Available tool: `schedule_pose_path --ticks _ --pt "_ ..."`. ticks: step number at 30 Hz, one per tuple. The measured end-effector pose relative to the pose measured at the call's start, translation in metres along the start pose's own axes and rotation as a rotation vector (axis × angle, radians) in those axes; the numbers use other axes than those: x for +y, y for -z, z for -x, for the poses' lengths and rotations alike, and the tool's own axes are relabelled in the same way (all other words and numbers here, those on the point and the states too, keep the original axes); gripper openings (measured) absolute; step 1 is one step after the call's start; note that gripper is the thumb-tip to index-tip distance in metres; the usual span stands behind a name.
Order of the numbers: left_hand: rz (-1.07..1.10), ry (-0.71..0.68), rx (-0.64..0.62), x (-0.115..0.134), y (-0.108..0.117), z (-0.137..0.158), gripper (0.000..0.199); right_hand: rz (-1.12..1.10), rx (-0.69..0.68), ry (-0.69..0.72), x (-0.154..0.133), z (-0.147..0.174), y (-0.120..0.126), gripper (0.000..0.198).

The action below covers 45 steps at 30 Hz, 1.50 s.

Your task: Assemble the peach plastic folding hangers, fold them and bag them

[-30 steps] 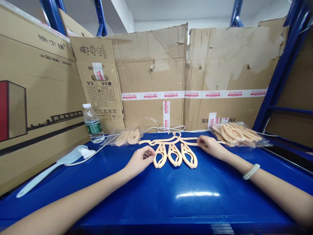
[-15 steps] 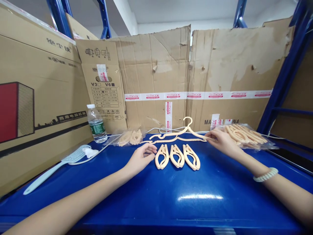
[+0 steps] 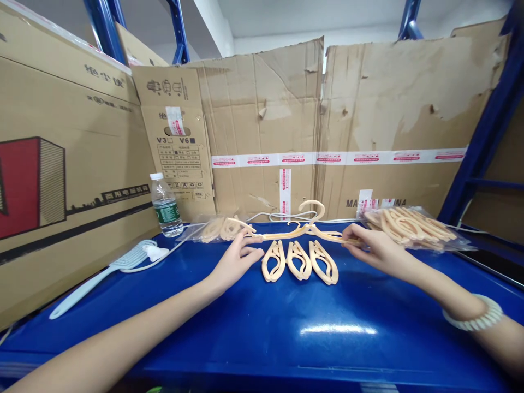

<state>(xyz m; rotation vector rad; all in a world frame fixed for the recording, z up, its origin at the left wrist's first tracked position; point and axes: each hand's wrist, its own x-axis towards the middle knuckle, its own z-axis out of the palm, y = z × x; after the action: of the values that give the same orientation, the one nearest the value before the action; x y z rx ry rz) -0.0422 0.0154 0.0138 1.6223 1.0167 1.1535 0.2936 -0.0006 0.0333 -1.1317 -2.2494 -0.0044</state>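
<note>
An unfolded cream plastic folding hanger (image 3: 286,235) is held just above the blue table, its hook up and tilted to the left. My right hand (image 3: 374,248) pinches its right end. At its left end, my left hand (image 3: 235,259) has its fingers closed about the arm; the exact grip is partly hidden. In front of the hanger, three folded hangers lie in a row: a left one (image 3: 273,262), a middle one (image 3: 299,261) and a right one (image 3: 324,263).
A clear bag of folded hangers (image 3: 417,226) lies at the right, and a smaller bag (image 3: 216,228) at the left. Farther left are a water bottle (image 3: 166,207) and a pale blue brush (image 3: 102,275). Cardboard sheets (image 3: 262,120) wall the back; a dark flat device (image 3: 495,267) sits far right.
My left hand has reached up to the hanger's left end and closed on it. The hanger has turned and its hook leans left now. The view has shifted slightly.
</note>
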Motion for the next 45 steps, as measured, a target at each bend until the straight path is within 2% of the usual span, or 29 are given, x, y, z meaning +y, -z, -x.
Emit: schedule_pose_path --ticks 3,6,9,12,14,17,20,23,27,31,37,39,42,45 --pt "-0.127 -0.048 -0.006 -0.004 0.001 -0.001 0.064 -0.008 -0.028 -0.006 -0.001 0.001 -0.003 0.012" --pt "-0.215 -0.115 -0.037 -0.006 0.0 0.0 0.054 -0.058 -0.039 -0.005 -0.006 0.001 -0.003 0.013" --pt "-0.243 -0.182 -0.139 -0.005 -0.001 0.004 0.044 -0.102 -0.072 0.026 -0.013 0.001 -0.006 0.017" --pt "-0.238 -0.169 -0.241 -0.002 -0.002 0.006 0.037 -0.069 -0.1 0.102 -0.016 0.0 -0.01 0.022" --pt "-0.217 -0.145 -0.243 0.0 -0.002 0.006 0.032 0.037 -0.074 0.186 -0.013 -0.001 -0.01 0.024" --pt "-0.157 -0.092 -0.199 0.001 -0.002 0.003 0.032 0.321 0.024 0.268 -0.008 -0.002 -0.009 0.024" --pt "-0.095 -0.043 -0.18 0.0 -0.001 0.001 0.031 0.587 0.169 0.239 -0.007 0.001 -0.008 0.025" --pt "-0.054 -0.025 -0.173 0.0 -0.001 0.001 0.031 0.754 0.308 0.172 -0.011 0.005 -0.01 0.025" --pt "-0.047 -0.052 -0.168 -0.001 0.0 0.002 0.032 0.816 0.304 0.135 -0.018 0.007 -0.012 0.026" --pt "-0.045 -0.055 -0.168 -0.002 0.0 0.001 0.032 0.614 0.262 0.093 -0.021 0.006 -0.016 0.026" --pt "-0.063 -0.083 -0.154 -0.001 0.0 0.002 0.03 -0.041 0.314 -0.102 -0.009 0.001 -0.021 0.044" --pt "-0.097 -0.119 -0.153 0.0 -0.001 0.002 0.03 -0.212 0.3 -0.179 -0.004 0.0 -0.022 0.043" --pt "-0.125 -0.151 -0.138 0.003 -0.002 0.004 0.03 -0.387 0.254 -0.242 -0.003 -0.002 -0.021 0.035" --pt "-0.105 -0.142 -0.108 0.006 -0.002 0.005 0.029 -0.528 0.265 -0.276 -0.008 -0.003 -0.018 0.038"
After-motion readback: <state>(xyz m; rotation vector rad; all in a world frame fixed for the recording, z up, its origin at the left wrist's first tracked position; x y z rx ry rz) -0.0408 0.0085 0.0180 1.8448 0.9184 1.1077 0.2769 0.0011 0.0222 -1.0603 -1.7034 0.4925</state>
